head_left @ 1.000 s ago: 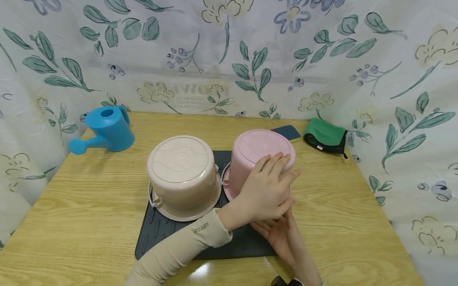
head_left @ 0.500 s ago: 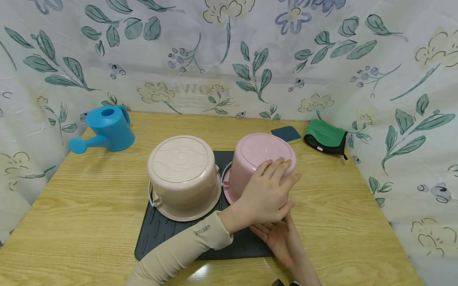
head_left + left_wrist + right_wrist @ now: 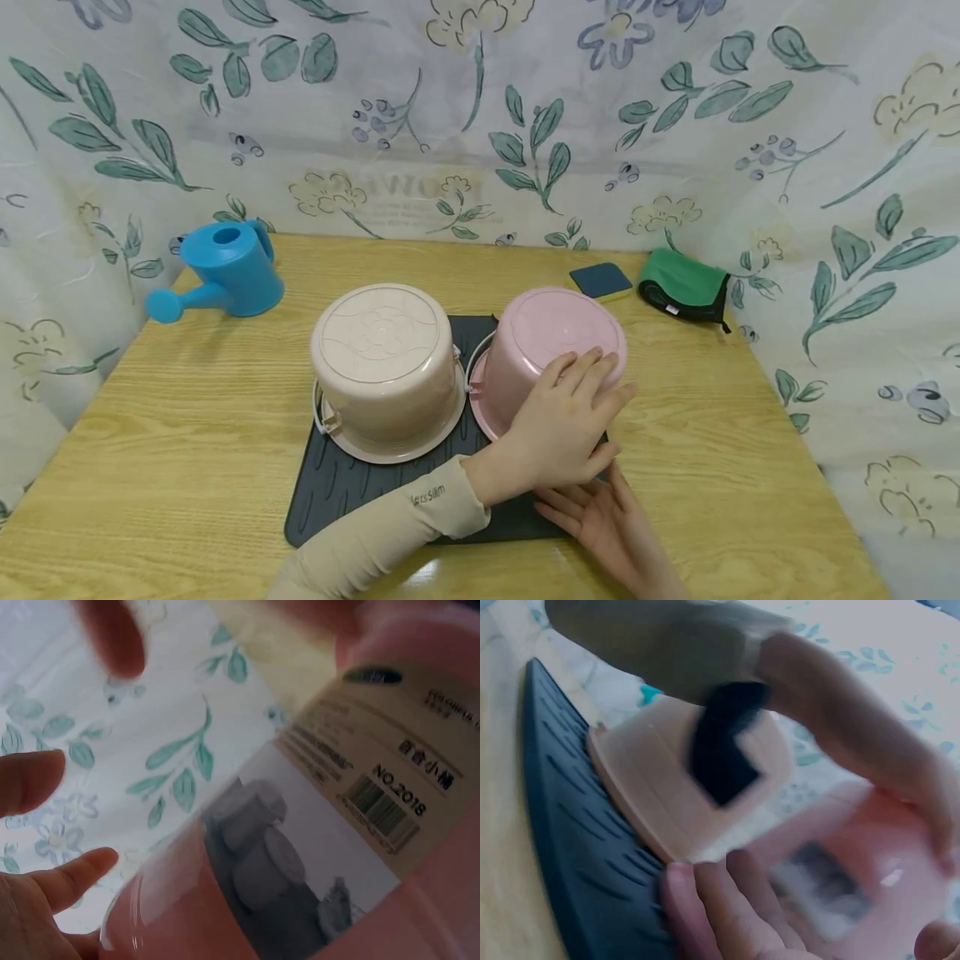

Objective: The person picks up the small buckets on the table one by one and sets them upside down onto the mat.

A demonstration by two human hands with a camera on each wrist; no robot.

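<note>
An upside-down pink bucket point(image 3: 517, 342) stands on the right part of a dark ridged mat point(image 3: 337, 500). Across its near side, in the head view, lies my left hand point(image 3: 562, 425), its straight fingers resting on the base edge. Lower down, my right hand point(image 3: 607, 525) is palm up at the bucket's near rim; the right wrist view has its extended fingers point(image 3: 735, 907) touching that rim. A paper label point(image 3: 300, 847) on the pink side fills much of the left wrist view. The near rim is mostly hidden behind both hands in the head view.
Left of the pink bucket, an upside-down beige bucket point(image 3: 382, 375) shares the mat. A blue watering can point(image 3: 236, 271) stands at the back left. Toward the back right lie a blue-and-yellow sponge point(image 3: 600, 280) and a folded green cloth item point(image 3: 682, 279). Floral curtain point(image 3: 420, 108) borders the table.
The pink bucket's base has come down and nearer to me, with both hands moving along. The beige bucket has stayed in place.
</note>
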